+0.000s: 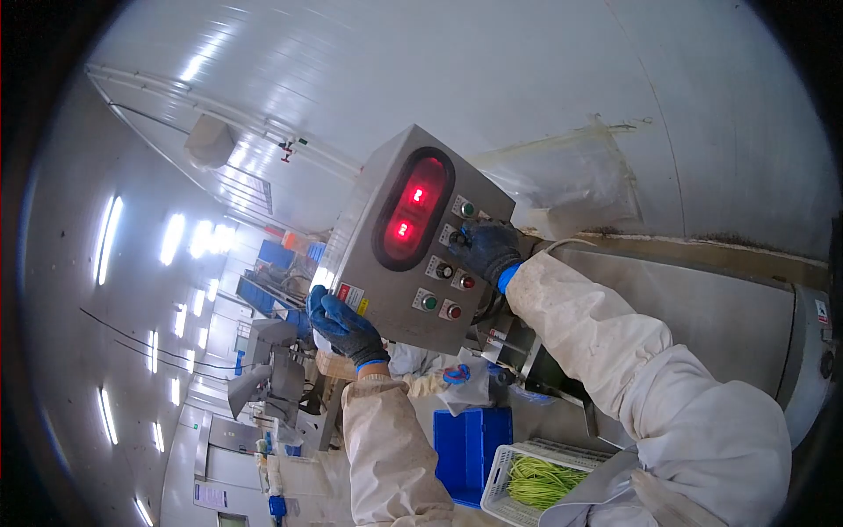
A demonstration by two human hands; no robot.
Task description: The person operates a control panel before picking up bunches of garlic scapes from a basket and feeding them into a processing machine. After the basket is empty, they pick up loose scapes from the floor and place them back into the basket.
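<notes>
A grey metal control box (369, 303) with a red lit display (411, 211), push buttons and knobs fills the middle of the tilted head view. My right hand (490, 250), in a dark glove, has its fingers closed around a black knob (455, 238) on the panel. My left hand (344, 327), in a blue and dark glove, rests against the box's edge beside a red and yellow warning label (353, 298). Its fingers are stretched out along that edge. Both arms wear off-white sleeves.
Below are a blue crate (472, 452) and a white basket (502, 479) of long green vegetable stems (540, 481). Another person's gloved hand (457, 375) shows beyond the box. Metal machinery (285, 373) stands farther off; a large metal housing (702, 307) is at the right.
</notes>
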